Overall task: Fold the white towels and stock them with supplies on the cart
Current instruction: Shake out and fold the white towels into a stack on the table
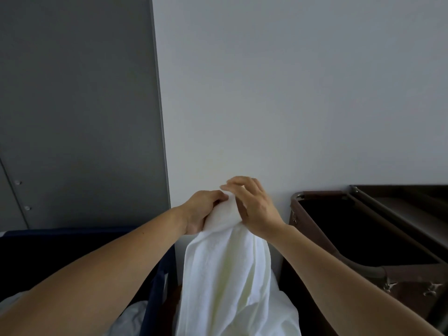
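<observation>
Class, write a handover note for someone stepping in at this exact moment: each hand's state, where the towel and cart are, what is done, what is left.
Left hand grips the bunched top of the white towel. Right hand pinches its upper edge beside it. The towel hangs unfolded between the dark blue bin, which holds more white linen, and the brown cart on the right. Done: one towel lifted. Left: fold it, place it on the cart, then the rest.

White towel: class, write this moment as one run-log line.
left hand: grips white towel at top | right hand: pinches same top | towel: hangs bunched, unfolded | brown cart bag: at right, untouched
</observation>
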### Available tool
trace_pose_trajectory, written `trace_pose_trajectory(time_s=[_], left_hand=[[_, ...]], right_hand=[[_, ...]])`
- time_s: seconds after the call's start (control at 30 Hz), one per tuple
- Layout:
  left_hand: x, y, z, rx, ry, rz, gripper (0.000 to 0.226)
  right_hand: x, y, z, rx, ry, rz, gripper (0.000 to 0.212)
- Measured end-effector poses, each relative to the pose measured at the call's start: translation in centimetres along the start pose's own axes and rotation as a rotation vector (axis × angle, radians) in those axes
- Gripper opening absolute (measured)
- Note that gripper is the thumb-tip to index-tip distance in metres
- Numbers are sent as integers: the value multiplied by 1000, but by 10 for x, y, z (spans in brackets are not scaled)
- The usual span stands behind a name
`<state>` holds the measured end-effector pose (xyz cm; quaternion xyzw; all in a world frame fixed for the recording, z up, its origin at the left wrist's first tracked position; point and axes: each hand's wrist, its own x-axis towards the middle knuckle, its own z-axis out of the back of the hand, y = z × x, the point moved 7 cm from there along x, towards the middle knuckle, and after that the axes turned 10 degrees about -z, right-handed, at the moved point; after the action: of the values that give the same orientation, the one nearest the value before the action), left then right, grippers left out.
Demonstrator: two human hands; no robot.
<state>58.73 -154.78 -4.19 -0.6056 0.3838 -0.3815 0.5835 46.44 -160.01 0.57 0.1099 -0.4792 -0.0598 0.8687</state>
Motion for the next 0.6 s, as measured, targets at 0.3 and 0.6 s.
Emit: trace_pose_trajectory(time_s=[0.3,0.6], left_hand=[[2,-6,10,32,-56,-56,30],[-1,-64,33,289,-104,-278,18]], right_hand=[[0,-33,9,323,-57,-514,38],[-1,-52,-7,301,445,-756,18]])
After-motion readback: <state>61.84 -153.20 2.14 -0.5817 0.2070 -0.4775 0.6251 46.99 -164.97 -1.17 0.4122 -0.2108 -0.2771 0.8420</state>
